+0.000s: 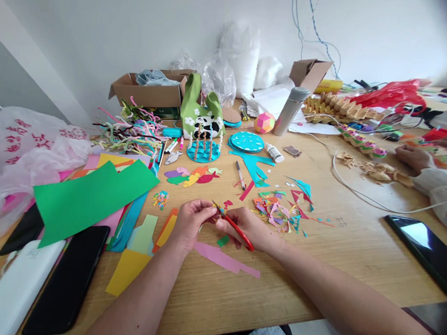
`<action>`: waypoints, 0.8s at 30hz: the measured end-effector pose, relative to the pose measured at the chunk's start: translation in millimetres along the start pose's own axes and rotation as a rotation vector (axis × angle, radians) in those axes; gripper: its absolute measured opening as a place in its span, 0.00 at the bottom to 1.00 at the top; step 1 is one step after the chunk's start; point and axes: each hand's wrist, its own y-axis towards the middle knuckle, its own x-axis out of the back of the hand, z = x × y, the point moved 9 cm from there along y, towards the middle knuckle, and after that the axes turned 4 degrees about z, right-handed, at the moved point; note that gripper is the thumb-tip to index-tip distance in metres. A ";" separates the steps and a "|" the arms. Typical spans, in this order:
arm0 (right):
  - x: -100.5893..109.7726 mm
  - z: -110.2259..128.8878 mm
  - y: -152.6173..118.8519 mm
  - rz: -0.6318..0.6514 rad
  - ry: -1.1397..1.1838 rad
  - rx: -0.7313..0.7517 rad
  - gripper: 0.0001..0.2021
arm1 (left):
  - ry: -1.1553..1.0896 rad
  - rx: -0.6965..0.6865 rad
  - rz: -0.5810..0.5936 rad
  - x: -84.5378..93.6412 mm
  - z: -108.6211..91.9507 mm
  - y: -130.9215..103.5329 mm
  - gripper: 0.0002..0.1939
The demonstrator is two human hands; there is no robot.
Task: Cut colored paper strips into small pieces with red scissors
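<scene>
Scissors (240,231) with red handles are in the right hand (255,225), over the middle of the table (195,307), toward the front. The right hand is curled around the handles. The sharp tips point at the left hand (191,223). Its thumb and finger are close together by the blades, but I cannot tell if they pinch a bit of paper. The worst worry is a nipped finger, because the tips are so near the skin. Any tiny piece would be hard to hold, so it could slip or get a crooked edge. Near the hands lie a pink strip (219,255) and a small green scrap (223,241), and a dropped piece could get mixed up with them. The scrap pile (275,211) on the right could hide it too. Past the hands, the paper fish (207,178) lie flat and look light, so one bump could push them about.
</scene>
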 end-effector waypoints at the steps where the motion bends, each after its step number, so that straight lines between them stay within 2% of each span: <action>1: -0.2 -0.2 0.1 0.002 0.000 0.000 0.24 | 0.008 -0.001 -0.002 0.4 0.1 0.0 0.07; 12: -0.8 0.8 -0.5 0.009 0.017 0.026 0.23 | 0.022 -0.001 0.021 0.2 -0.9 0.7 0.06; 18: 1.4 -1.7 -0.2 -0.019 -0.005 0.011 0.22 | 0.028 -0.016 -0.032 7.6 -1.8 1.8 0.05; 24: 1.7 0.6 -0.1 -0.020 -0.011 0.018 0.23 | 0.020 -0.006 0.006 1.1 -1.2 0.3 0.07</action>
